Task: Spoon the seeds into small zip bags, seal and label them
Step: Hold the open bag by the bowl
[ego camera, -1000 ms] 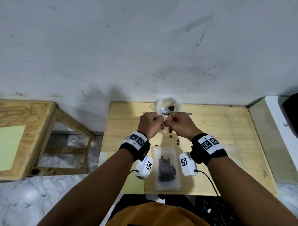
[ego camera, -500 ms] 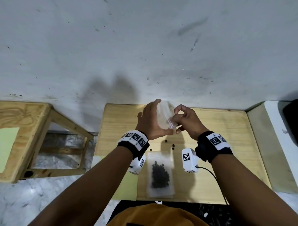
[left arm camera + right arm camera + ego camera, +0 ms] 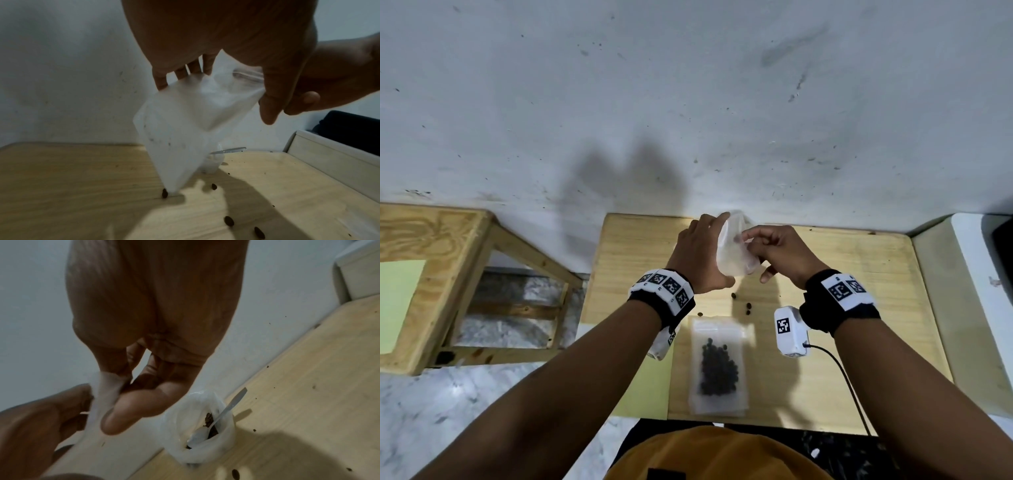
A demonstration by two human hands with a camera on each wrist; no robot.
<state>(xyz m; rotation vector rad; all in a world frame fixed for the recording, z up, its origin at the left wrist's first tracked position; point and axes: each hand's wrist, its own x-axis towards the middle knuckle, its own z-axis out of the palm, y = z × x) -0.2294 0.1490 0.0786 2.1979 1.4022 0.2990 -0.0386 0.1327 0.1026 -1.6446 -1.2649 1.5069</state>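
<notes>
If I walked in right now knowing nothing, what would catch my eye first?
Two hands raised over a small wooden table: the left hand and right hand hold an empty small zip bag between them. Nearer the person lies a filled bag of dark seeds, with loose seeds scattered beside it. By the wall, a spoon stands in the open seed pouch.

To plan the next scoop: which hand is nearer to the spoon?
Right. The right hand is close by the spoon, on its handle side; the left hand is across the held zip bag from it.
</notes>
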